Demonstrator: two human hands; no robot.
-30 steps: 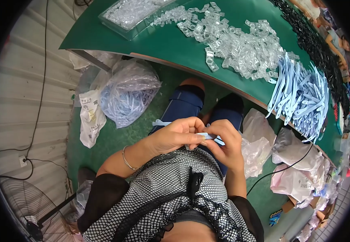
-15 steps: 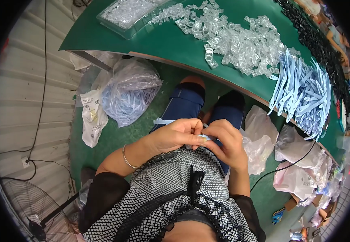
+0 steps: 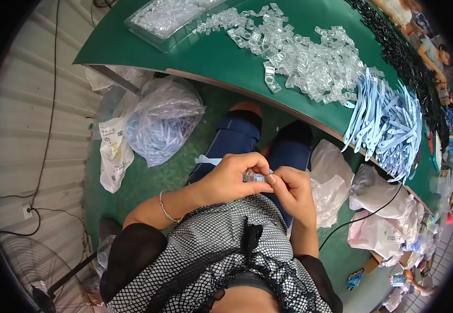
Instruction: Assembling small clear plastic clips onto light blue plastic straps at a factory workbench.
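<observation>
Over my lap, my left hand (image 3: 237,177) is closed on a small clear plastic piece (image 3: 253,177) with square edges, held between thumb and curled fingers. The end of a light blue strap (image 3: 208,160) sticks out past the left side of that hand. Close against the piece's right end, my right hand (image 3: 294,190) pinches with thumb and forefinger, and a bit of blue shows at its fingertips. How strap and clear piece meet is hidden by the fingers.
On the green table (image 3: 200,65) lie a heap of clear plastic pieces (image 3: 318,65), a clear tray (image 3: 171,18) of small parts, light blue straps (image 3: 388,125) hanging over the edge, and black parts (image 3: 393,41). Below sits a bag of straps (image 3: 163,125). Co-workers are at far right.
My fingers have shifted, and the clear piece now shows between my left thumb and fingers. My right thumb has come up to its right end. The view has turned slightly.
</observation>
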